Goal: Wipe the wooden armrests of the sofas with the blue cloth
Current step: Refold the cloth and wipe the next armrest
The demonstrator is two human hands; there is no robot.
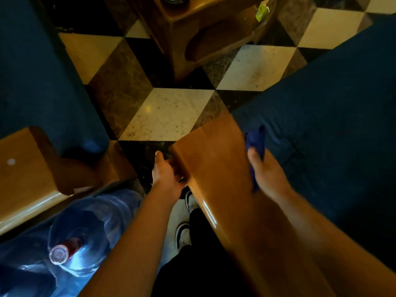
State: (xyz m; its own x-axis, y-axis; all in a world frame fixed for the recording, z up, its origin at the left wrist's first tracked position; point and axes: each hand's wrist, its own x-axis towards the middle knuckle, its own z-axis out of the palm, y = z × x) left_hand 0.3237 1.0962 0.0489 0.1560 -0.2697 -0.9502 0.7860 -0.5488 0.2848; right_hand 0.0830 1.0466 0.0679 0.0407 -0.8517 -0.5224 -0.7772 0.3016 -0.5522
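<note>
Blue cloth gripped by right hand | left hand grips armrest side

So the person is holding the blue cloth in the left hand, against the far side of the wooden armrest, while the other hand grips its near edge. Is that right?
Not quite: the head view shows the blue cloth in the right hand, not the left. It is held at the wooden armrest's side next to the dark blue cushion. The left hand grips the opposite edge, as you said.
</note>
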